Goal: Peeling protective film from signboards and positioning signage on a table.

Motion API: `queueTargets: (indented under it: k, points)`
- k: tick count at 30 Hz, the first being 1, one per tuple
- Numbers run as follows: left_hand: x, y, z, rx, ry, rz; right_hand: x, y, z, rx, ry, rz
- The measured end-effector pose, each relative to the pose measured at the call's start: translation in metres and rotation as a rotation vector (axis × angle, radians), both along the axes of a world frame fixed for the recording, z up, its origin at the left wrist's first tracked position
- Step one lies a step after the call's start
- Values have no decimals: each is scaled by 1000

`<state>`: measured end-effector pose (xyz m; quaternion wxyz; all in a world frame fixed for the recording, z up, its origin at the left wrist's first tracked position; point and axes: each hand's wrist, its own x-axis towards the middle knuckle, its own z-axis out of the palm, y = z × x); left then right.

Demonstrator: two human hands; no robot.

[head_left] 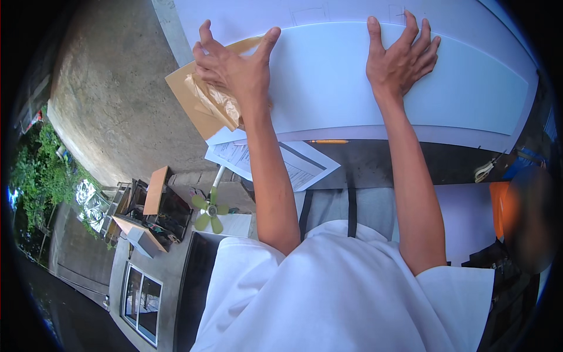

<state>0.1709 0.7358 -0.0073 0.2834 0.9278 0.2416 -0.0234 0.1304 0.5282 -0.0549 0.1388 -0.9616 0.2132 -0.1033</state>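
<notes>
A long pale sheet (328, 76) lies flat before me on a larger white board (240, 14). My left hand (237, 67) is open, fingers spread, over the sheet's left end and a brown piece of paper or card (182, 88) with crumpled tan wrapping (220, 100) on it. The fingers curl a little, and the hand hides part of the brown piece. Farther right, my right hand (402, 64) is open on the pale sheet, its fingertips near the far edge. Neither hand shows anything gripped.
Printed papers (308, 166) and a yellow pencil (327, 141) lie on the dark near edge of the table. At the right are a coil of pale cord (484, 171) and an orange object (499, 205). A green-bladed fan (209, 211) stands to the left.
</notes>
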Motion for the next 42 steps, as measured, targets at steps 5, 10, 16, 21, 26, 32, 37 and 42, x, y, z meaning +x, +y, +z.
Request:
queueTargets:
  k: [5, 10, 16, 21, 26, 32, 37, 42]
  points:
    - [-4, 18, -2, 12, 39, -78, 2, 2, 0, 11, 3, -8]
    - [-3, 9, 1, -62, -50, -46, 0, 0, 1, 2, 10, 2]
    - [-3, 13, -5, -77, -70, -94, 0, 0, 0, -5, 34, -7]
    - [-5, 8, -9, -13, -71, -87, 2, 3, 0, -1, 33, -9]
    - [-3, 15, -4, -15, -73, -144, 2, 3, -1, -10, 35, -6]
    - [-12, 9, 9, -20, -309, -59, 1, -1, -1, -32, 36, -5]
    - [-23, -22, 10, 21, -370, -174, 2, 1, 0, -19, 36, -6]
    - [-20, -32, -7, 43, -304, -49, 1, 4, 0, -12, 55, -18]
